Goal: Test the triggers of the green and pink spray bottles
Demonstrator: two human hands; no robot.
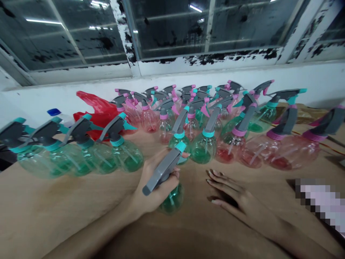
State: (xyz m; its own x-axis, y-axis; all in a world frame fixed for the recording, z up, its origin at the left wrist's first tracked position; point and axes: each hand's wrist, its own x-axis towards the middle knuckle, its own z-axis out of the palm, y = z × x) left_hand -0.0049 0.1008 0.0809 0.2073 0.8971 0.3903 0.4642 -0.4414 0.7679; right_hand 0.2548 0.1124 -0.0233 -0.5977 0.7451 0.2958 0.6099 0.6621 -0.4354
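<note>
Head view: we were looking down across a tan table toward a grimy window with flaking paint on its frame.

Far left: four green-tinted spray bottles with grey triggers and teal collars sat in a tight row, leaning together and touching.

Behind them: a white bottle with a blue cap peeked out beside a crumpled red plastic bag.

Left hand: clenched around the grey trigger head and neck of a green spray bottle, which was tilted just above the table, its base by the hand.

Centre back: pink-collared spray bottles were packed in a dense cluster against the white wall.

Right hand: empty and released, fingers loosely spread, low over the table, just beside the held bottle.

Far right: red-tinted spray bottles lay close together, and a pixelated patch covered the corner.
</note>
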